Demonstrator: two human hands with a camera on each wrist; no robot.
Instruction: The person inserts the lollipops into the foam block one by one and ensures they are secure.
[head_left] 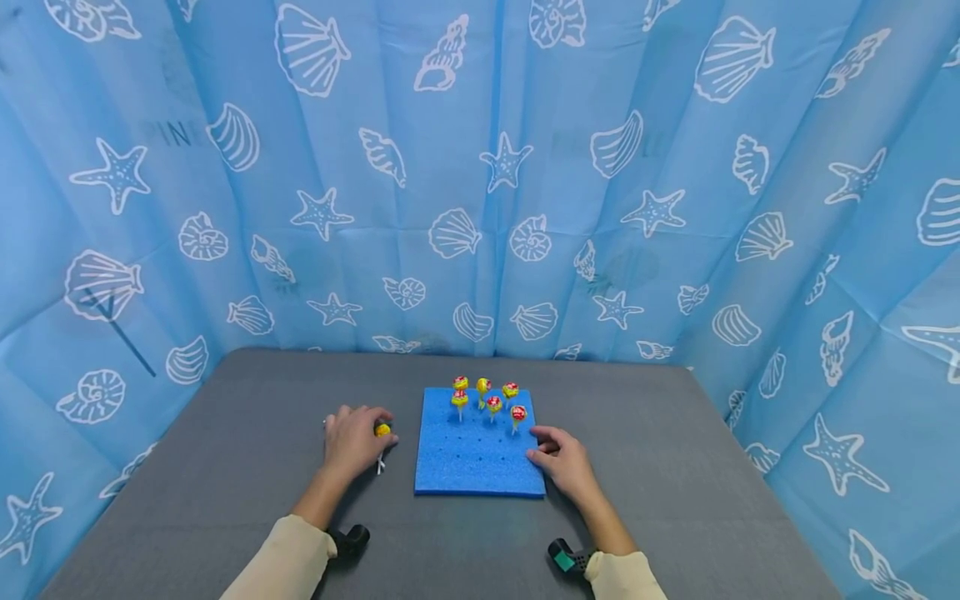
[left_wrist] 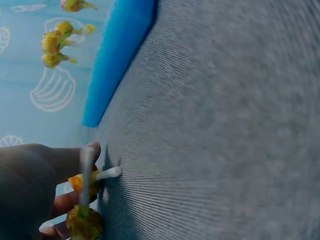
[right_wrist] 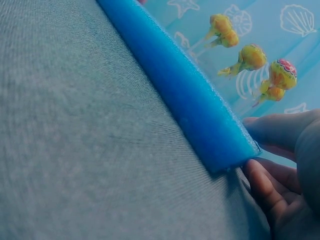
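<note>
Lollipop (left_wrist: 78, 183), head pinched between thumb and fingers of the left hand (head_left: 355, 439), should be light, hard, slick-wrapped; grasp the head, stick (left_wrist: 111, 173) free. Rightward of those fingers, the right hand (head_left: 567, 468) grips the probably soft board (head_left: 480, 479).

Blue board (head_left: 480, 477) — flat | six lollipops (head_left: 493, 403) upright | two lollipops (left_wrist: 84, 223) — left hand (head_left: 352, 439)

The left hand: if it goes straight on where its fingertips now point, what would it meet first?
Beyond the yellow lollipop at its fingers, the left hand would probably meet the left edge of the blue foam board first; height is unclear, so it might pass above.
</note>
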